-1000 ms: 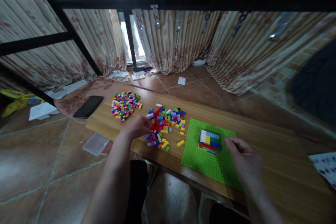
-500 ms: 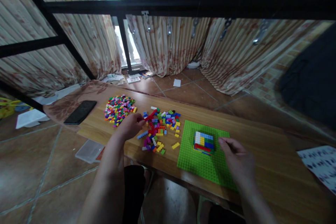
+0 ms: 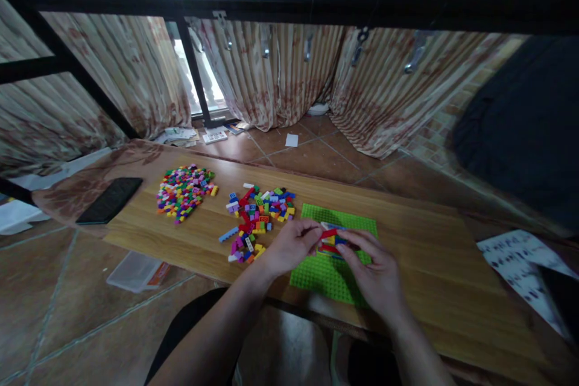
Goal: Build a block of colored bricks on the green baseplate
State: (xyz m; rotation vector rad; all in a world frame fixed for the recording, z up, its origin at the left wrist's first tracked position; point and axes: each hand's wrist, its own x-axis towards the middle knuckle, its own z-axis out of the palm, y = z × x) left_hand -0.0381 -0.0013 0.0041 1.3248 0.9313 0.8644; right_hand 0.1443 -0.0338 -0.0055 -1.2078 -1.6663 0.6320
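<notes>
A long red toy brick (image 3: 329,233) is held just above a small built block of toy bricks (image 3: 332,246). My left hand (image 3: 294,245) pinches the brick's left end between thumb and fingertips. From the other side, my right hand (image 3: 373,262) has its forefinger at the brick's right end, with its thumb lower, close to the built block. The block, layered in white, yellow, blue and red, sits on a green studded baseplate (image 3: 321,283). My fingers partly cover the block, so its top shows only in part.
Loose mixed bricks (image 3: 257,211) are spread left of the baseplate on the wooden table (image 3: 434,265). Farther left lie a pile of small bricks (image 3: 183,190) and a black phone (image 3: 110,200). A clear plastic lid or box (image 3: 134,271) is on the floor. Printed paper (image 3: 520,265) lies at right.
My left hand has carried the red brick from the loose bricks rightward to above the built block. My right hand has come in to meet it. The view has shifted slightly right.
</notes>
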